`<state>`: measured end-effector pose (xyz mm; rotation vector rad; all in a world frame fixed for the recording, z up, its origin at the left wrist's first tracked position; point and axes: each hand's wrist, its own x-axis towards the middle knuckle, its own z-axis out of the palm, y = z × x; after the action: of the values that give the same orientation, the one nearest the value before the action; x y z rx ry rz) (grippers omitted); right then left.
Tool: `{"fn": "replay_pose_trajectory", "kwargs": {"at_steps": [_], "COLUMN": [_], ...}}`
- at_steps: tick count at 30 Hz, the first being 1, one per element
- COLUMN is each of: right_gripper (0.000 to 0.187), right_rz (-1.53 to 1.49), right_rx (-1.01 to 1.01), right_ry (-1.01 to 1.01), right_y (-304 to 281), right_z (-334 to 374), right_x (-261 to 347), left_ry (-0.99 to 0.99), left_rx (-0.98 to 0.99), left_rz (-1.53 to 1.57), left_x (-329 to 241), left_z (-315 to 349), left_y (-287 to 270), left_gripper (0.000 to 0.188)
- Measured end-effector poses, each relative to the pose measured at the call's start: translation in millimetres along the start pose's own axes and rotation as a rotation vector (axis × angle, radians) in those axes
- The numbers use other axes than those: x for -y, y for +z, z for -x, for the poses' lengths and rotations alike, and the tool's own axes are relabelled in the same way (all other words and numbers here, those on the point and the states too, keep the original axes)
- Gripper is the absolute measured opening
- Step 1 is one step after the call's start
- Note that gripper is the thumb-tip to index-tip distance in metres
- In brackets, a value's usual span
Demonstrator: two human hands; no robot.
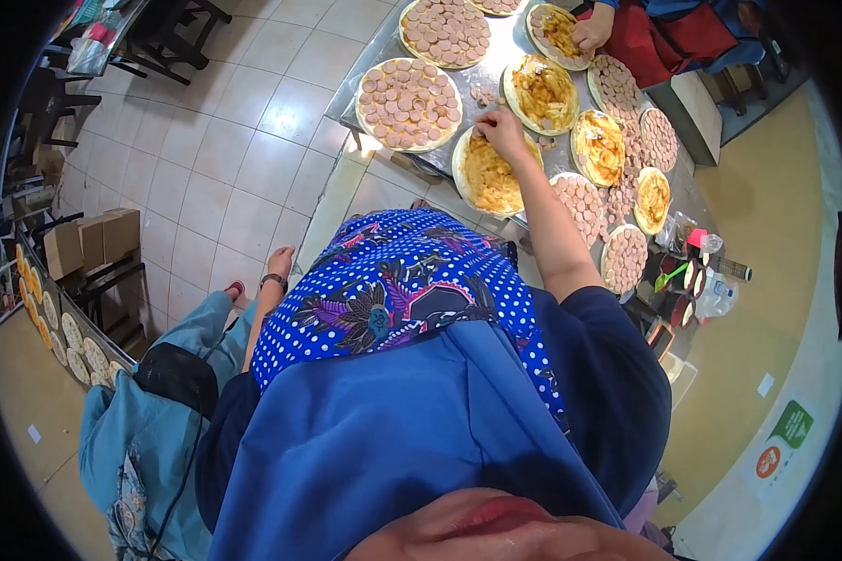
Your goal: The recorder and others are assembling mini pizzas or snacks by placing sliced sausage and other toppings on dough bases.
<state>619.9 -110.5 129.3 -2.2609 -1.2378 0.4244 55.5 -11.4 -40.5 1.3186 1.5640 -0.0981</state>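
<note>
My right hand [501, 134] reaches over the table, its fingertips pinched together at the upper edge of a sauce-spread pizza base [492, 178]; whatever they hold is hidden. Hanging low at my side, my left hand [281, 262] is away from the table and looks empty, its fingers loosely extended. A dark watch [273, 280] is on that wrist. Left of the right hand lies a pizza covered with sausage slices [409, 105]. Another sauced base [541, 93] sits just beyond, with loose slices [483, 96] between them.
Several more round bases, sauced or topped, crowd the metal table [376, 70]. Loose sausage slices [623, 192] are heaped among them. Across the table, a co-worker's hand [591, 34] works over a sauced base. At left stand cardboard boxes [94, 241] and a rack of pizzas [70, 332].
</note>
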Motion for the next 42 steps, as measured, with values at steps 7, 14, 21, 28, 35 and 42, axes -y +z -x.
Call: {"fn": "replay_pose_trajectory", "kwargs": {"at_steps": [7,14,21,28,35,42], "right_gripper": [0.011,0.013,0.011,0.012,0.019,0.015], "right_rz": [-0.108,0.141,0.194,0.16,-0.043,0.457], "right_rx": [-0.017,0.07,0.163,-0.034,-0.093,0.145], "right_ry": [0.112,0.076,-0.162,-0.085,-0.006,-0.271], "right_y": [-5.3,-16.3,-9.7,-4.2,-3.2,-22.5], "right_z": [-4.7,0.3,6.4,-40.8,-78.2,-67.1], "right_x": [-5.9,13.2,34.7,23.3,1.4,18.8], "left_ry": [-0.017,0.014,0.061,0.142,0.082,0.105], "left_rx": [-0.025,-0.035,-0.014,-0.023,-0.032,-0.032], "left_rz": [-0.01,-0.019,-0.142,-0.186,-0.09,-0.121], "left_x": [7.6,-2.4,14.6,21.2,12.6,39.8], "left_z": [-1.6,4.9,15.8,27.5,40.1,42.0], "left_y": [1.9,11.4,10.3,10.5,13.3,16.3], "left_gripper": [0.041,0.041,0.042,0.043,0.043,0.042]}}
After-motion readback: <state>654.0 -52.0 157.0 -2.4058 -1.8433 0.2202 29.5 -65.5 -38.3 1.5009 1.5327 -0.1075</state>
